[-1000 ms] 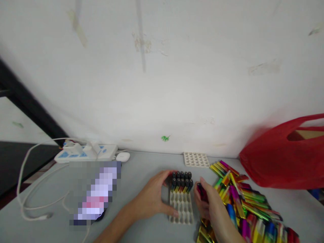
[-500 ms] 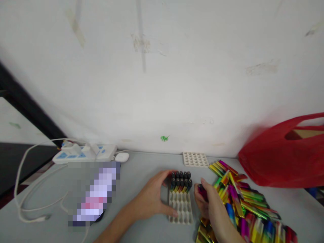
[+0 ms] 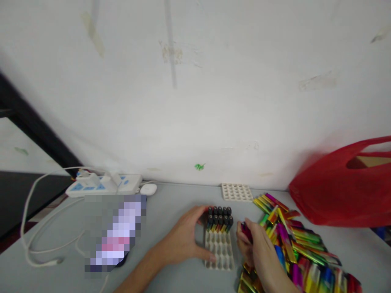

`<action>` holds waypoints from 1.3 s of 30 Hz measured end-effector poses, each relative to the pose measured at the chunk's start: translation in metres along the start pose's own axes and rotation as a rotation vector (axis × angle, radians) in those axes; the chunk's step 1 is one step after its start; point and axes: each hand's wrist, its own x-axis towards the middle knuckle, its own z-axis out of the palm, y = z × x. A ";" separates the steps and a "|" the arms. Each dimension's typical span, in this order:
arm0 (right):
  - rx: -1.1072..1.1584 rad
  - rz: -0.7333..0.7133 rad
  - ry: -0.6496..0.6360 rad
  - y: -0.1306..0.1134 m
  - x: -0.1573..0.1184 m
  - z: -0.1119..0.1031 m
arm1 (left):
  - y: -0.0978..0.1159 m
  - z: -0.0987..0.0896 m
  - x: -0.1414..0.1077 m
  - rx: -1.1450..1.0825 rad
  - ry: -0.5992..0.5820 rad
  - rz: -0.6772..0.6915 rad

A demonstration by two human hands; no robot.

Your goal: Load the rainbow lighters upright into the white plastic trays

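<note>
best to steady the white rack (image 3: 217, 251) on the grey table (image 3: 174, 199) with the left hand (image 3: 185, 238), spread wide along its left side with thumb over the near part. grip firmly with the right hand (image 3: 255, 245), closed around a magenta tube (image 3: 246, 232) just right of the rack, and avoid bumping the black-topped tubes (image 3: 220, 222) upright in its two far rows.

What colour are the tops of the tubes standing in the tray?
The tubes' tops are black. They show best in the head view.

The right hand (image 3: 258, 243) partly hides a magenta piece (image 3: 246, 232).
</note>
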 end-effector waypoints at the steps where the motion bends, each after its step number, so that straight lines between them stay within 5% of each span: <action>1: -0.004 0.001 0.012 -0.001 0.000 0.001 | 0.000 0.000 0.000 0.004 -0.001 -0.003; 8: 0.145 0.128 0.033 -0.022 0.002 0.012 | -0.005 0.000 0.000 0.034 -0.013 -0.001; 12: 0.115 -0.015 0.058 -0.037 -0.005 0.011 | -0.001 0.000 0.001 0.028 -0.020 0.013; 25: -0.249 -0.717 -0.292 -0.037 -0.006 0.004 | 0.000 0.001 0.000 -0.041 0.013 0.068; 31: -0.334 -0.866 -0.217 -0.050 -0.003 0.008 | 0.005 -0.001 0.003 -0.114 -0.023 0.095; 39: -0.295 -0.871 -0.137 -0.043 -0.001 0.013 | 0.007 0.000 0.003 -0.133 -0.018 0.085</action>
